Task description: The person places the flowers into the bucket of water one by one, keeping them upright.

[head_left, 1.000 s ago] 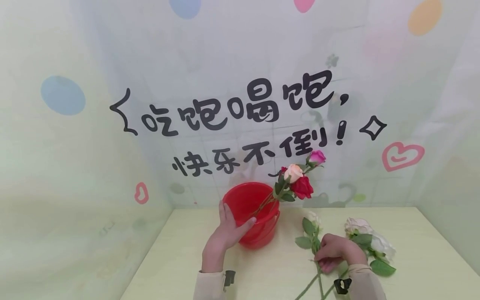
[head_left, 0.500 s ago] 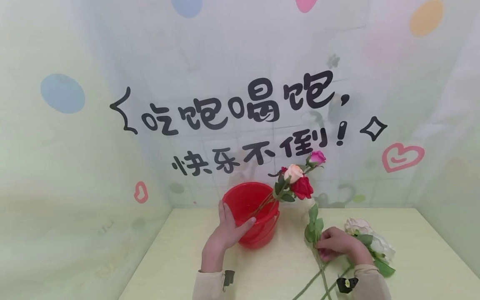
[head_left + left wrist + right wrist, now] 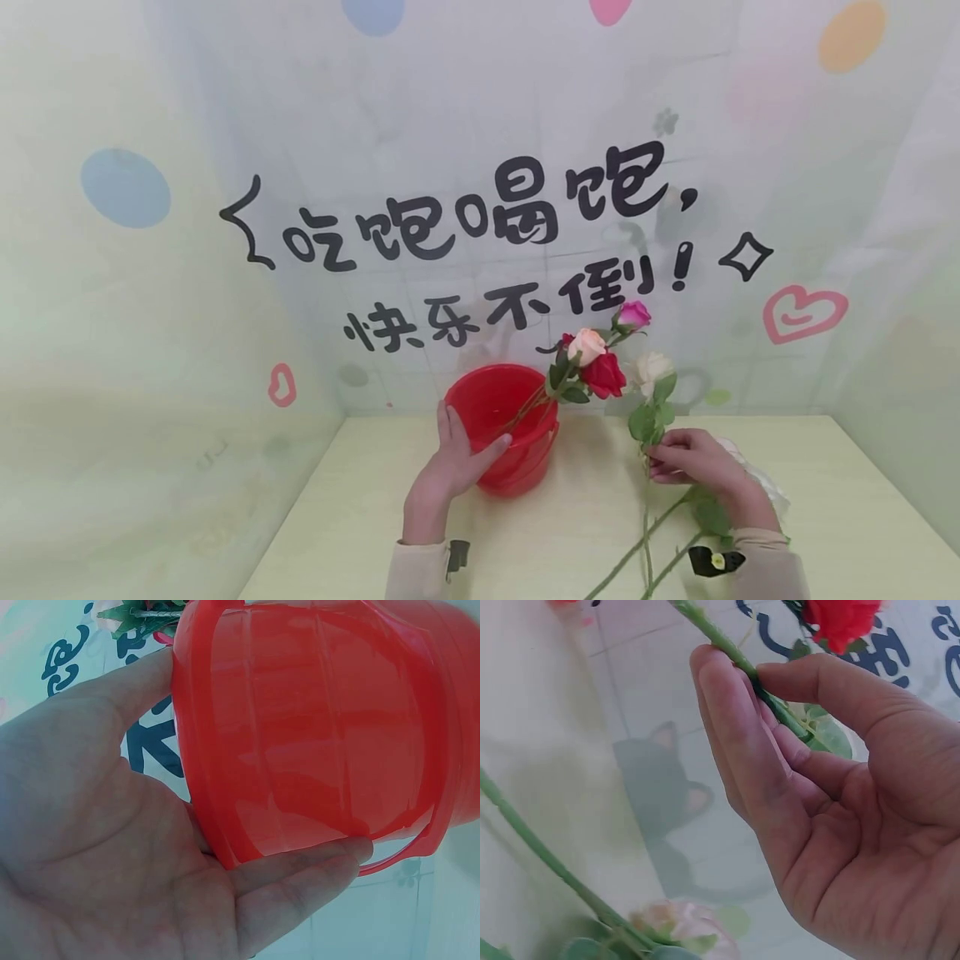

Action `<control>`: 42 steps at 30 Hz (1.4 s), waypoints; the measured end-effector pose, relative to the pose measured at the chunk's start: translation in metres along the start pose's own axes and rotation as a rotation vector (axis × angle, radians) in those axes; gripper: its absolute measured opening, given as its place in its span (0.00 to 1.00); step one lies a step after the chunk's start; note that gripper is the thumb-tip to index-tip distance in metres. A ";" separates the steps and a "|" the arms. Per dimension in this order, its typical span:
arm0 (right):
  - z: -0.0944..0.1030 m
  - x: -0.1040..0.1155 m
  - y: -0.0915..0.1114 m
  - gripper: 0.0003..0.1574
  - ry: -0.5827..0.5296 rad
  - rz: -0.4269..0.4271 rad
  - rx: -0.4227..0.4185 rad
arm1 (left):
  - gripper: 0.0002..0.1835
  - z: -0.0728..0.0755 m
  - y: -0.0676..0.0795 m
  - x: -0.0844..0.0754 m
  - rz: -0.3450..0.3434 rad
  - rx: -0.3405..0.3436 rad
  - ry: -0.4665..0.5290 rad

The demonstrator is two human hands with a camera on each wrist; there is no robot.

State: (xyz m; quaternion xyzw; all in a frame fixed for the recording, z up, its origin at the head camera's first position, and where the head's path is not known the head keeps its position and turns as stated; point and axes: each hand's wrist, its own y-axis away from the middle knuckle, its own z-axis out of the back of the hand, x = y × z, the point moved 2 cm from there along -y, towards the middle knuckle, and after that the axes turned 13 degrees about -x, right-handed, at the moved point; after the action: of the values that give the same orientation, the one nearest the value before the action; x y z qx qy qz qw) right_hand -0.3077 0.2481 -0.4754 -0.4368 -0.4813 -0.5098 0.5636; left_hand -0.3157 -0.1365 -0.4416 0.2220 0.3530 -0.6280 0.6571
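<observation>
My left hand (image 3: 450, 467) holds the red bucket (image 3: 337, 727) by its near side, with the thumb at the rim and the fingers spread along the outer wall. Out of the bucket, toward the right, lean a red rose (image 3: 604, 375), a peach rose (image 3: 587, 347) and a magenta rose (image 3: 634, 315), stems inside. To the right of the bucket, my right hand (image 3: 693, 462) pinches the green stem (image 3: 731, 649) of a white rose (image 3: 651, 372) between thumb and fingertips, just below its leaves. This rose stands nearly upright, bloom at the top.
On the table (image 3: 540, 550), more pale roses (image 3: 767, 483) lie at the right, partly hidden behind my right hand; their stems (image 3: 618, 571) run toward the front edge. Close behind the bucket hangs a printed backdrop (image 3: 480, 108) with black lettering.
The right hand has raised the white rose off the table, moving up and slightly right, and the bloom now shows beside the bucket's roses. My left hand and the bucket keep their place.
</observation>
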 end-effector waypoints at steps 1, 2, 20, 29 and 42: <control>0.003 0.003 0.001 0.12 -0.001 0.003 -0.017 | 0.71 0.000 0.001 -0.001 0.003 -0.001 -0.001; 0.006 0.007 0.003 0.12 0.004 0.010 -0.036 | 0.71 0.001 0.002 -0.002 0.005 0.000 -0.003; 0.002 0.124 0.033 0.28 -0.026 0.299 -0.308 | 0.70 -0.010 0.003 -0.010 0.015 0.015 0.020; -0.021 0.152 0.027 0.27 -0.086 0.363 -0.398 | 0.70 0.001 0.012 -0.012 -0.002 0.011 -0.019; -0.051 0.154 -0.011 0.17 -0.421 0.466 -0.563 | 0.68 0.010 0.015 -0.017 -0.019 0.003 0.003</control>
State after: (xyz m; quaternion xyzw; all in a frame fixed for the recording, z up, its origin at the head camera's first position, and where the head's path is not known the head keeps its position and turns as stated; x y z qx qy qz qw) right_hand -0.3109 0.1729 -0.3311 -0.7656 -0.3163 -0.3798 0.4118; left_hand -0.2986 -0.1304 -0.4244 0.2208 0.3550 -0.6343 0.6503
